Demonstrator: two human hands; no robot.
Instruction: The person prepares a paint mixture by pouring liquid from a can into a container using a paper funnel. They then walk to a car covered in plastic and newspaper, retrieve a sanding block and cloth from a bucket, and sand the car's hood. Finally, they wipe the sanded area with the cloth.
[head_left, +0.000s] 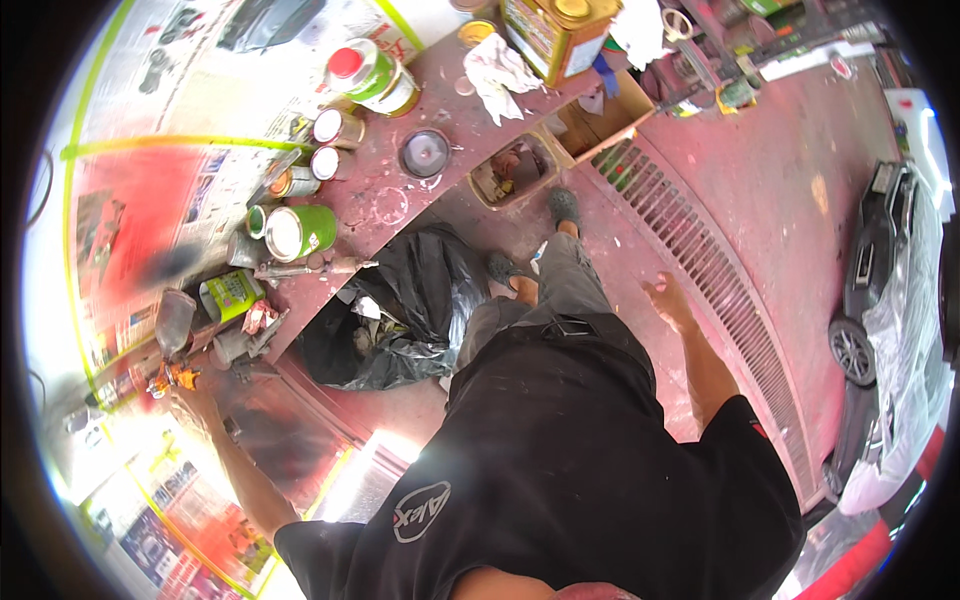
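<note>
Spray gun [176, 379] clamped in the left hand [197, 405], right hand [672, 304] loose

Glossy orange and small, the spray gun is at the far left of the frame, a little below mid-height. A smoky, see-through cup [175, 318] with a rounded body appears just above it; whether the two are joined, I cannot tell. Nearby, the bench [385, 180] runs diagonally toward the top centre, its flat surface stained dull pink and ringed with paint. On it stand a squat green tin [315, 228], a red-capped can [372, 82], a shallow round dish [425, 154] and a crumpled white rag [495, 75]. Below the bench, left of centre, a black bag [440, 295] sags in shiny plastic folds. Printed paper [140, 215], smudged red and edged with yellow-green tape [185, 143], covers the upper left.

The left arm stretches from the lower left of the frame up toward the left rim, its hand closed on the gun, though blur and glare hide the exact finger positions. The right arm bends up from its black sleeve [745, 440]; its hand hangs right of centre over the pinkish floor [765, 180], fingers apart and slightly curled, near the slatted metal grate [705, 240].
</note>
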